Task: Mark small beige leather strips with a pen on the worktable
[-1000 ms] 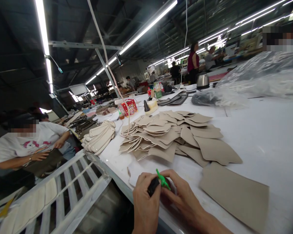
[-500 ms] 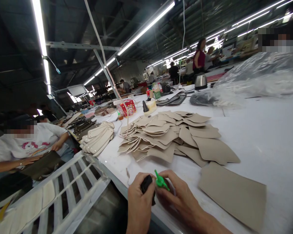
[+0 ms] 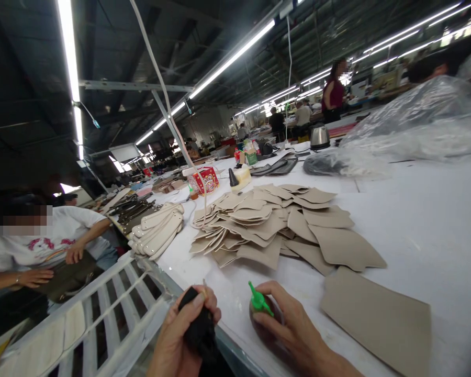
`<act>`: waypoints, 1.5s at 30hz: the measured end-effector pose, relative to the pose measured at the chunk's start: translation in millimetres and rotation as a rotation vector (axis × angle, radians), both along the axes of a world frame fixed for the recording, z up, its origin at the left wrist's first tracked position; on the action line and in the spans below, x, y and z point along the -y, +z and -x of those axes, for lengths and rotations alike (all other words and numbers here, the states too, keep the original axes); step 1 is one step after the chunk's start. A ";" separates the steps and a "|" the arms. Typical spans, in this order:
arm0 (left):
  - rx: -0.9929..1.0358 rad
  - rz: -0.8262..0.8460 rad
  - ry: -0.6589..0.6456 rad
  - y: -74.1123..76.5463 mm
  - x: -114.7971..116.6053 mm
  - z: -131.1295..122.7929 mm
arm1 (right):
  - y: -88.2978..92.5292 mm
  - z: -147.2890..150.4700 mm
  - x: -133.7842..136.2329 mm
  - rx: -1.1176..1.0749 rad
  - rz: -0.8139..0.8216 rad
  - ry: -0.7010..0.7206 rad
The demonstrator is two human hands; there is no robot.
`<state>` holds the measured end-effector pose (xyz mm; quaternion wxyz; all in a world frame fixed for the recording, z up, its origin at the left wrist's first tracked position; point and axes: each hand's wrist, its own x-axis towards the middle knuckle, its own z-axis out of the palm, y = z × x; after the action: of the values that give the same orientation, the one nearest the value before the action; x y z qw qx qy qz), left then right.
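Observation:
My left hand (image 3: 180,335) grips a small black cloth-like object (image 3: 198,327) at the near edge of the white table (image 3: 435,230). My right hand (image 3: 294,327) holds a small bottle with a green nozzle cap (image 3: 259,302) pointing up and to the left, resting on the table. The two hands are apart, about a hand's width between them. A flat beige leather piece (image 3: 377,319) lies just right of my right hand. A fanned heap of beige cut pieces (image 3: 275,222) lies beyond.
Cream straps (image 3: 159,230) are stacked at the table's left edge above a white slatted rack (image 3: 102,309). A seated person in a white shirt (image 3: 43,246) works at the left. A red box (image 3: 204,179), kettle (image 3: 320,137) and plastic bags (image 3: 416,125) stand farther back.
My left hand has drawn away to the left and down with the black object, separating from the green-capped bottle that my right hand keeps on the table.

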<state>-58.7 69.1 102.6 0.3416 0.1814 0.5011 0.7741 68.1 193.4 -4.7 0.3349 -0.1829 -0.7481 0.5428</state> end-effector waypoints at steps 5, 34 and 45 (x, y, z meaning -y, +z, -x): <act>0.060 -0.134 0.147 28.4 24.0 21.5 | -0.4 0.0 -0.2 0.007 0.021 0.007; -1.241 0.515 0.030 -75.3 -20.7 -12.3 | -0.9 2.3 0.3 -0.019 -0.044 -0.025; -1.025 0.526 0.001 -68.6 -27.0 -10.6 | -5.6 2.0 -2.9 -0.027 -0.093 -0.026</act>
<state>-48.1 96.2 34.0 0.0884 0.4421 0.7784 0.4367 66.0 196.3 -10.3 0.3604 -0.1696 -0.7654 0.5055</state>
